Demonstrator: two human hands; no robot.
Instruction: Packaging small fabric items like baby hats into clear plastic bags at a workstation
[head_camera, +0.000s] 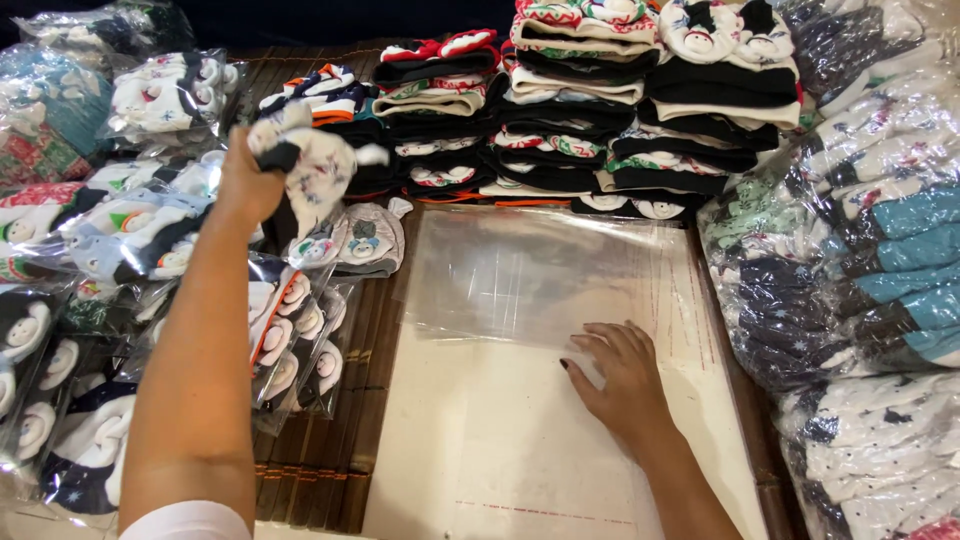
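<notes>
My left hand (245, 185) is raised at the left and grips a bundle of patterned socks (315, 165) with white, black and orange parts, held above the mat. My right hand (620, 375) lies flat with fingers spread on a stack of clear plastic bags (530, 270) in the middle of the table. Just beside the held socks, a grey pair with a snowman face (365, 240) lies on the mat. Tall stacks of folded holiday socks (600, 110) stand along the back.
Bagged sock packs (290, 340) overlap on the dark slatted mat (370, 400) at the left. More bagged packs pile up at the far left (60, 250) and the right (870, 270). Plain pale sheets (500, 450) lie under the clear bags.
</notes>
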